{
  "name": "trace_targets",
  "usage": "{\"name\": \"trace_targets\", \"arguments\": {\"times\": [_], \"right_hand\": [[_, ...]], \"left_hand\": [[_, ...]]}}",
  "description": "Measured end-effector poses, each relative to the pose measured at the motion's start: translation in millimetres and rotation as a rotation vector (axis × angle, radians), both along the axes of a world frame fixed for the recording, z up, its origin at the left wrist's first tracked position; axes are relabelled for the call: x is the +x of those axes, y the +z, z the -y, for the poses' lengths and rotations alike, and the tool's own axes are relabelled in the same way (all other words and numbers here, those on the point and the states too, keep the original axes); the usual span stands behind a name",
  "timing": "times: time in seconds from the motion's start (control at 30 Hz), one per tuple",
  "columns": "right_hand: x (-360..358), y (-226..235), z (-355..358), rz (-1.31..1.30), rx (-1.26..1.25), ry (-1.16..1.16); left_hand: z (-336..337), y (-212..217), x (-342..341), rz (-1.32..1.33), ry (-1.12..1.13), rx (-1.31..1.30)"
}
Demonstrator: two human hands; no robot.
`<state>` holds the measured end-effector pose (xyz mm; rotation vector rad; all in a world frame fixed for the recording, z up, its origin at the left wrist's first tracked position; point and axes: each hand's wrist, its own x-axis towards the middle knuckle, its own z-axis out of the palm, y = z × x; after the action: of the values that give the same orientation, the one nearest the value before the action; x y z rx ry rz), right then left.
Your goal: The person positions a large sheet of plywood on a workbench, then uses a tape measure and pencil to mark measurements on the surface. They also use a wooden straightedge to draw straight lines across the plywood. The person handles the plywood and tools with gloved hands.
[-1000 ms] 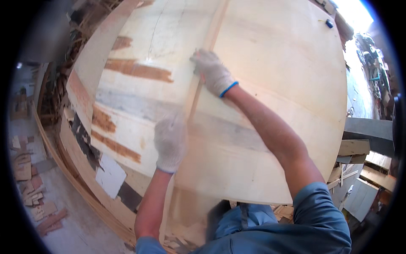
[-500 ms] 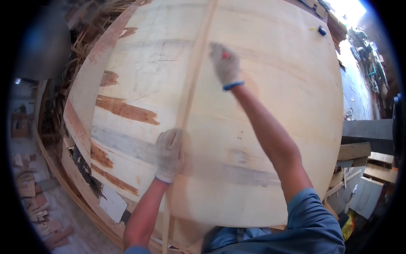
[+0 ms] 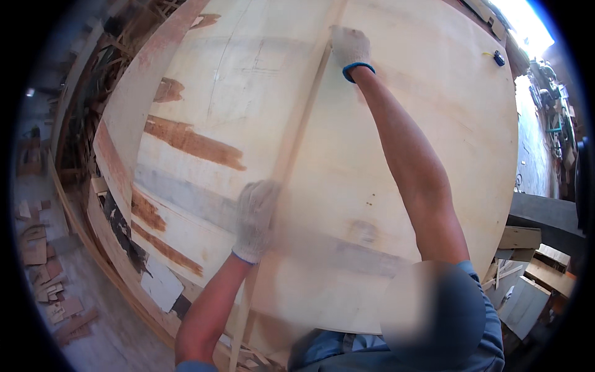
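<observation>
The right hand wears a whitish, blue-cuffed knit glove.

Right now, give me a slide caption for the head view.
Gloved left grip and right grip at a long wooden strip lying on a broad, pale wood panel.

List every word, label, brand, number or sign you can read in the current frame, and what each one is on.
None can be read.
Wooden sheet: dark dots and stains, no lettering I can make out.
Wooden strip: blurred, nothing legible.
Tape measure: too small to read any marking.
White panel at right: no legible print.
</observation>
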<state>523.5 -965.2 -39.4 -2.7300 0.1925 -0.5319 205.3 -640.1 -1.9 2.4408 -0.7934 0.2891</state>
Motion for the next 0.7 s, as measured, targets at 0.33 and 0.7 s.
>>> {"name": "trace_targets", "arguments": {"times": [0.33,0.7], "right_hand": [[-146.0,25.6,-91.7,-0.063,0.567,0.005],[-309.5,46.9,-170.6,-0.178,0.932,-0.032]], "left_hand": [[-6.3,-4.2,-6.5,0.044,-0.002,-0.011],[-9.8,-23.9,-3.0,0.104,0.024,-0.060]]}}
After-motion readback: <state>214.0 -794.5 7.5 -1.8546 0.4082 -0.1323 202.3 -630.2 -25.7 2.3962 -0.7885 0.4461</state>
